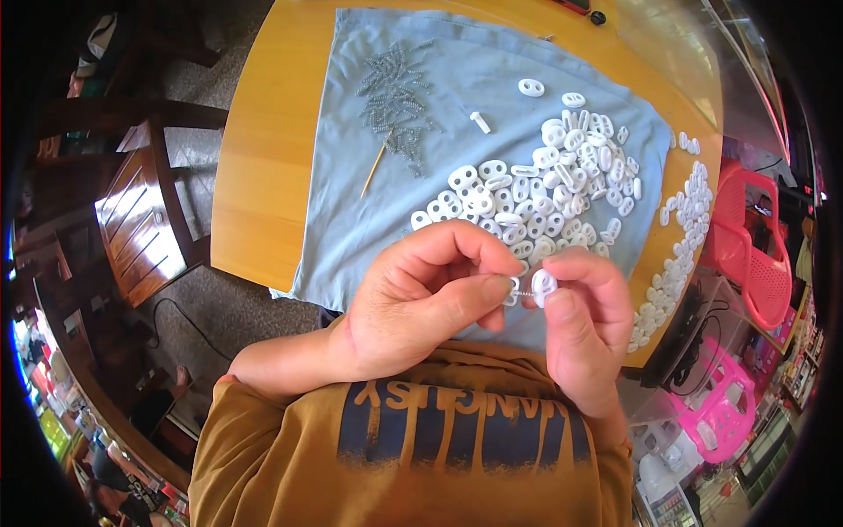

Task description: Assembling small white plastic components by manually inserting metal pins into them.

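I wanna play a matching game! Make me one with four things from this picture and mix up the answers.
1. Cloth
2. Springs
3. Thin stick
4. Right hand

A. One end at the springs
B. Holding a small white piece
C. Light blue
D. Grey, in a loose heap

Pairs: 1-C, 2-D, 3-A, 4-B

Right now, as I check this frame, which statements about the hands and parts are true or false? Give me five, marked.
1. The right hand pinches a white piece. True.
2. The left hand hangs empty. False: it pinches another white piece.
3. A small spring shows between the hands. True.
4. The pile of springs lies right of the loose white pieces. False: it lies left of them.
5. A wooden stick lies on the light blue cloth. True.
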Available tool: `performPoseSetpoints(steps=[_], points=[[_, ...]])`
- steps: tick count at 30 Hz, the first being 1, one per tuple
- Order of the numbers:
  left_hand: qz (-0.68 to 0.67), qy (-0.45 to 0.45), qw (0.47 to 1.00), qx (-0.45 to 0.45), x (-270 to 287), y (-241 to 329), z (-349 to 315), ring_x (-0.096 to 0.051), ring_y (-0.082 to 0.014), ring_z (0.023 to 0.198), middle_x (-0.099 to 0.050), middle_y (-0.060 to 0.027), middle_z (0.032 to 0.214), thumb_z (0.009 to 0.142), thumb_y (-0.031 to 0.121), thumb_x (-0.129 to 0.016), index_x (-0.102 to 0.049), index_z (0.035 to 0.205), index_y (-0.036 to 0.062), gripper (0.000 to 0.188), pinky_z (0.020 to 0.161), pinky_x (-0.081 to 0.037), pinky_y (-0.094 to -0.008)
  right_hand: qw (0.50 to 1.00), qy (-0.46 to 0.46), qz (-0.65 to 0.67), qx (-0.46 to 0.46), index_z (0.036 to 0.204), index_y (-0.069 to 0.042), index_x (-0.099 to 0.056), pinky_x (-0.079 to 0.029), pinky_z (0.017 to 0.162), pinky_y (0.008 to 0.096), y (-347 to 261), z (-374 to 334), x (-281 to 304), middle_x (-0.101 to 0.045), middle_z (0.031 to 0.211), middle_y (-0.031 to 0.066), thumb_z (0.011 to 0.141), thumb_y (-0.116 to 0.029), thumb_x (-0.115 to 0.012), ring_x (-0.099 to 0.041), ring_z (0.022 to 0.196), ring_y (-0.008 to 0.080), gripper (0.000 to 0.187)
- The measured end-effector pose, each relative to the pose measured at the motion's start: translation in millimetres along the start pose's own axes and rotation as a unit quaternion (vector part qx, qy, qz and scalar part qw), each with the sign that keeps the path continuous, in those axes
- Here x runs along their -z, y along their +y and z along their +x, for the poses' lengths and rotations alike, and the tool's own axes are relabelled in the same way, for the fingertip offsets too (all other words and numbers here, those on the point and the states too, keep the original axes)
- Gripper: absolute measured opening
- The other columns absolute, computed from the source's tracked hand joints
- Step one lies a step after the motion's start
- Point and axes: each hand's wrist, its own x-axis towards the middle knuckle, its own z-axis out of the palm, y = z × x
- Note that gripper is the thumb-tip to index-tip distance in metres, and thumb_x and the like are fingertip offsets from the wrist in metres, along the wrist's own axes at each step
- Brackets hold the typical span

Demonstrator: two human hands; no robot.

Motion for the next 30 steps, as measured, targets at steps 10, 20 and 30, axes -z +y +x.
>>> performPoseSetpoints(steps=[10, 20, 30], points=[[0.018, -0.011, 0.999, -0.029, 0.4, -9.0, 2.0, -0.057, -0.0097, 0.075, -0.059, -0.0052, 0.091, 0.088, -0.003, -0.054, -0.055, 0.1, -0.0005, 0.012, 0.067, -0.049, -0.0217, 0.922, -0.011, -0.347, 0.17, 0.105, 0.002, -0.058, -0.044, 0.068, 0.0272, -0.7, 2.1, 1.5, -0.06, 0.092, 0.01, 0.083, 0.002, -0.062, -0.056, 0.075, 0.0187, 0.023], [-0.016, -0.029, 0.999, -0.017, -0.5, -12.5, -1.6, -0.06, -0.0094, 0.083, -0.06, -0.005, 0.097, 0.091, 0.0, -0.054, -0.054, 0.107, -0.0007, 0.017, 0.074, -0.05, -0.0216, 0.904, -0.011, -0.376, 0.206, 0.107, 0.002, -0.059, -0.045, 0.062, 0.0275, 0.3, 4.9, 1.7, -0.061, 0.09, 0.0106, 0.084, -0.001, -0.061, -0.056, 0.073, 0.0195, 0.023], [-0.026, -0.015, 0.998, -0.058, -0.8, -17.7, 0.7, -0.061, -0.0114, 0.081, -0.059, -0.0054, 0.093, 0.09, -0.001, -0.054, -0.053, 0.105, -0.0004, 0.014, 0.072, -0.051, -0.0239, 0.92, -0.011, -0.347, 0.18, 0.107, 0.003, -0.059, -0.046, 0.064, 0.0259, 0.4, 3.4, -1.4, -0.06, 0.092, 0.0117, 0.085, 0.0, -0.06, -0.057, 0.076, 0.0185, 0.023]])
